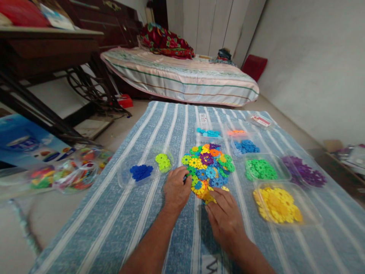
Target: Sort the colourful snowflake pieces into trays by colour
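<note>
A heap of mixed-colour plastic snowflake discs lies on the striped cloth in front of me. My left hand is closed at the heap's left edge, fingers curled. Something small and dark shows between its thumb and fingers, too hidden to name. At the near edge of the heap, my right hand pinches a yellow snowflake disc. Left of the heap, a clear tray holds dark blue discs and lime-green discs. To the right stand clear boxes of green discs and yellow discs.
Farther boxes hold light blue discs, orange discs and blue discs. Purple discs sit at the right, and a clear lid with a label lies behind. Beyond the table is a bed; bagged toys lie left.
</note>
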A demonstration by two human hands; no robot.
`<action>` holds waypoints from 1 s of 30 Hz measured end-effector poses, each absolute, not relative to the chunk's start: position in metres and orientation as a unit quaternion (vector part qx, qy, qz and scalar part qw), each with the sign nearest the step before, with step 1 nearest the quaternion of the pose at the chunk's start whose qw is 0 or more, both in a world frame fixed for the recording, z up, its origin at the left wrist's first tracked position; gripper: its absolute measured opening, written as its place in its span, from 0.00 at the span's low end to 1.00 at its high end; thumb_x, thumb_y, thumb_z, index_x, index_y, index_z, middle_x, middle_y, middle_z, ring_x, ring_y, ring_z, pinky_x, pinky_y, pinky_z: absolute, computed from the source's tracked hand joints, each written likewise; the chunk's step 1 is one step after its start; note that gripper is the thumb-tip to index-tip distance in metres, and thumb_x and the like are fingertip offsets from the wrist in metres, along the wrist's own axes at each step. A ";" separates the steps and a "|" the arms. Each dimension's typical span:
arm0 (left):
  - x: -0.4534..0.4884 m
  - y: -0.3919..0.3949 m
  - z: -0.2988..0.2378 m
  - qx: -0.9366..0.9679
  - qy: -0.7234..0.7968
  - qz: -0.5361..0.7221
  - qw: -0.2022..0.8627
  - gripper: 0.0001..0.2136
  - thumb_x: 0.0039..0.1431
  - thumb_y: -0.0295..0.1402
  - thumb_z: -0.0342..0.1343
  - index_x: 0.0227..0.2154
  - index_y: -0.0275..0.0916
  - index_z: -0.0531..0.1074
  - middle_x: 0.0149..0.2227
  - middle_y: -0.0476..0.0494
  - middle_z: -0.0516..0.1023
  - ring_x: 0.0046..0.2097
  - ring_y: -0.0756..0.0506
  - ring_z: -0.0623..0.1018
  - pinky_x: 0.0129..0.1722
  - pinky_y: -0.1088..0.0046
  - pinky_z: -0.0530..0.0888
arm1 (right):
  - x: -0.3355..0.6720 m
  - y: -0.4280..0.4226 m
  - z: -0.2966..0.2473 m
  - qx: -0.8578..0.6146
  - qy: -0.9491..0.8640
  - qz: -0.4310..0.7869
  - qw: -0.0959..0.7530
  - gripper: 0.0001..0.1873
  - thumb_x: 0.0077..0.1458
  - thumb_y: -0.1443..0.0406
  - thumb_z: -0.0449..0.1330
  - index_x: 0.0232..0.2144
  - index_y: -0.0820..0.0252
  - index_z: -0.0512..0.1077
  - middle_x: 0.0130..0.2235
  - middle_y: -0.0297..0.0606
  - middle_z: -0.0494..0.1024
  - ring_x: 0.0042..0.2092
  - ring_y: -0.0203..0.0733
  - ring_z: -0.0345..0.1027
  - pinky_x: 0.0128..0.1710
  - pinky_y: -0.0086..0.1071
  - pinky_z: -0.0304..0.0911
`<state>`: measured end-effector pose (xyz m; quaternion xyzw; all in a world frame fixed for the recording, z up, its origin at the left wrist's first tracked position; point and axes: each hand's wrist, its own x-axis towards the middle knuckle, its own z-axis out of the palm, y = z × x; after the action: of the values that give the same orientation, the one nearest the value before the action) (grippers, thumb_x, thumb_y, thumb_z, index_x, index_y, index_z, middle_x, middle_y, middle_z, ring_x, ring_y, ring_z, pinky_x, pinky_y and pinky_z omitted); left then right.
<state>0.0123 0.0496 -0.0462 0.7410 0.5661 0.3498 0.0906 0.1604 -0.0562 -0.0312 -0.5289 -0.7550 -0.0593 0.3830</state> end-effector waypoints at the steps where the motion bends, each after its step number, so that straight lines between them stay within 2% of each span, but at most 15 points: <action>1: 0.012 0.050 -0.047 0.740 0.566 0.352 0.090 0.06 0.54 0.29 0.51 0.30 0.40 0.73 0.41 0.42 0.78 0.45 0.42 0.74 0.49 0.61 0.70 | 0.163 -0.055 -0.030 -0.531 -0.750 -0.058 0.390 0.09 0.56 0.73 0.53 0.33 0.59 0.72 0.41 0.43 0.75 0.51 0.45 0.65 0.49 0.45 0.64; 8: 0.013 0.050 -0.047 0.740 0.565 0.355 0.087 0.06 0.54 0.29 0.51 0.30 0.40 0.72 0.41 0.42 0.78 0.45 0.42 0.74 0.49 0.61 0.70 | 0.207 -0.025 -0.008 -0.572 -0.721 -0.089 0.382 0.09 0.57 0.68 0.53 0.30 0.59 0.73 0.39 0.43 0.76 0.47 0.44 0.67 0.49 0.44 0.65; 12: 0.012 0.050 -0.047 0.738 0.564 0.360 0.087 0.05 0.53 0.29 0.51 0.30 0.40 0.72 0.41 0.42 0.78 0.45 0.42 0.75 0.48 0.61 0.70 | 0.236 0.001 0.012 -0.603 -0.680 -0.097 0.406 0.10 0.57 0.64 0.54 0.29 0.59 0.74 0.36 0.42 0.77 0.42 0.42 0.69 0.46 0.41 0.65; 19: 0.012 0.049 -0.047 0.737 0.565 0.361 0.083 0.05 0.53 0.28 0.52 0.29 0.41 0.72 0.40 0.43 0.78 0.44 0.43 0.75 0.47 0.62 0.71 | 0.245 0.010 0.021 -0.664 -0.601 0.068 0.441 0.13 0.54 0.58 0.54 0.27 0.57 0.75 0.33 0.37 0.78 0.38 0.42 0.72 0.41 0.36 0.65; 23: 0.012 0.049 -0.046 0.741 0.563 0.357 0.079 0.04 0.53 0.28 0.52 0.29 0.41 0.71 0.40 0.43 0.78 0.44 0.43 0.74 0.48 0.62 0.70 | 0.240 0.016 0.019 -0.681 -0.590 0.140 0.411 0.15 0.51 0.56 0.54 0.24 0.58 0.74 0.31 0.37 0.78 0.36 0.43 0.71 0.40 0.36 0.63; 27: 0.012 0.048 -0.045 0.738 0.565 0.359 0.082 0.04 0.53 0.27 0.52 0.29 0.40 0.71 0.40 0.43 0.78 0.44 0.43 0.74 0.47 0.63 0.71 | 0.239 0.034 0.023 -0.694 -0.591 0.164 0.378 0.17 0.47 0.54 0.54 0.21 0.60 0.74 0.28 0.37 0.76 0.33 0.42 0.69 0.37 0.36 0.60; 30: 0.013 0.047 -0.045 0.737 0.565 0.361 0.089 0.04 0.53 0.27 0.53 0.29 0.40 0.71 0.40 0.43 0.78 0.44 0.43 0.74 0.47 0.62 0.71 | 0.240 0.046 0.029 -0.701 -0.577 0.185 0.375 0.18 0.46 0.53 0.54 0.19 0.61 0.72 0.22 0.33 0.71 0.27 0.38 0.63 0.30 0.32 0.57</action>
<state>0.0125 0.0470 -0.0454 0.7365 0.5648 0.3614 0.0890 0.2398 0.0463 0.0290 -0.7015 -0.5772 0.1852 0.3749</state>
